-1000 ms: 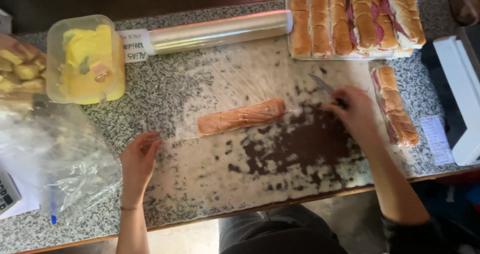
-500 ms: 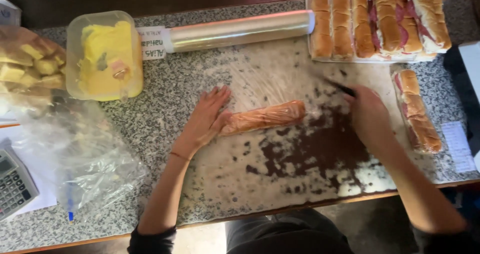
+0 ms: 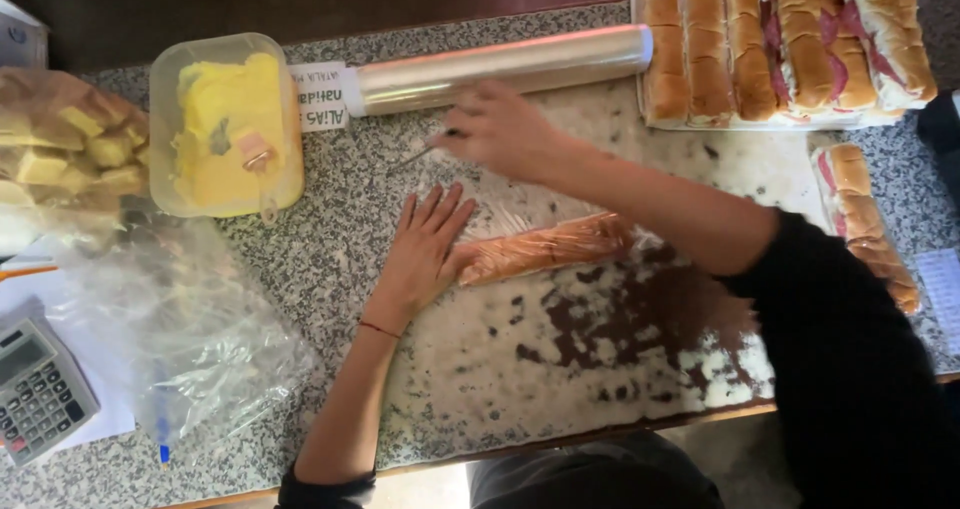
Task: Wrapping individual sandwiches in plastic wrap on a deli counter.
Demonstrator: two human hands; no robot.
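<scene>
flat left hand (image 3: 425,254) pinning the near end of the long sandwich (image 3: 548,249), open-palmed, fingers spread on the cling film (image 3: 500,209) and granite counter (image 3: 330,259), gripping nothing. right hand (image 3: 500,129) reached across above it, closed around a thin knife (image 3: 415,156) whose blade points left toward the butter tub (image 3: 228,124); hard to tell how tightly held, handle hidden in the fist. sandwich lying crosswise mid-counter on the pale worn patch, already half sheathed in film, just below the cling film roll (image 3: 500,64).

to do this well, probably: keep the left palm low and steady so the roll of bread cannot spin; keep the film taut before cutting or tucking; draw the blade away from the spread fingers, never toward them. worth watching the forearm, passing close over the wrapped end. tray of filled rolls (image 3: 790,44) at the far right corner, one wrapped sandwich (image 3: 865,219) beside it, bag of bread chunks (image 3: 70,149) and calculator (image 3: 40,389) on the left, well apart.
</scene>
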